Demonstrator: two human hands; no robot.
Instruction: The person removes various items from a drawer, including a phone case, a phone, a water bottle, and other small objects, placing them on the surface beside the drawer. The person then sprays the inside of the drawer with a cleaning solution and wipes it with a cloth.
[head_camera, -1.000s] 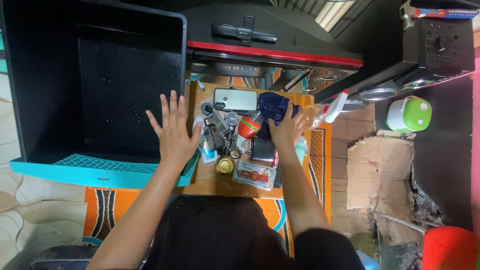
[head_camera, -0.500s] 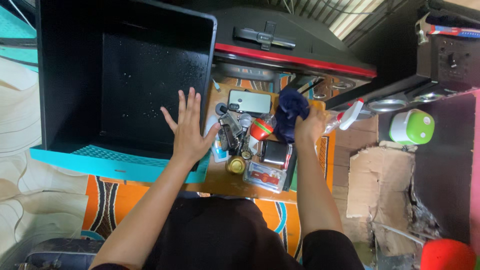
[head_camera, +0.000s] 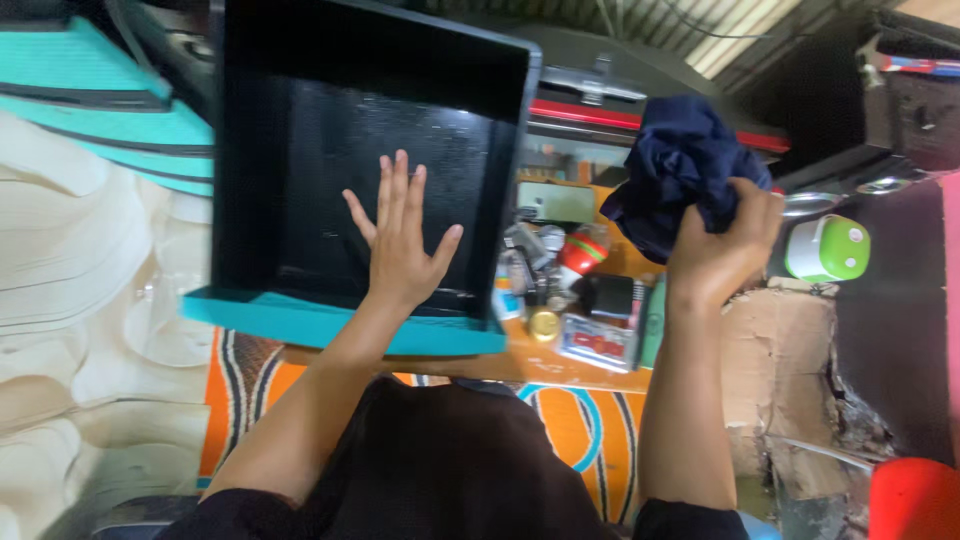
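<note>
R hand (head_camera: 722, 243) raised gripping cloth (head_camera: 678, 172); L hand (head_camera: 402, 250) apparently flat.

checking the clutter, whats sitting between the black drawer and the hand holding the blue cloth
In the head view, small items lie on the wooden board between the black drawer and the right hand gripping the blue cloth: a phone, a red-and-green bottle and a gold-lidded jar.

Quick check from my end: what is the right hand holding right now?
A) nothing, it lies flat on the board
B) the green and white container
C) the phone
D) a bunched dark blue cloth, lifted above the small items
D: the right hand grips the bunched dark blue cloth up in the air, while the left hand is spread open over the black drawer.
</note>
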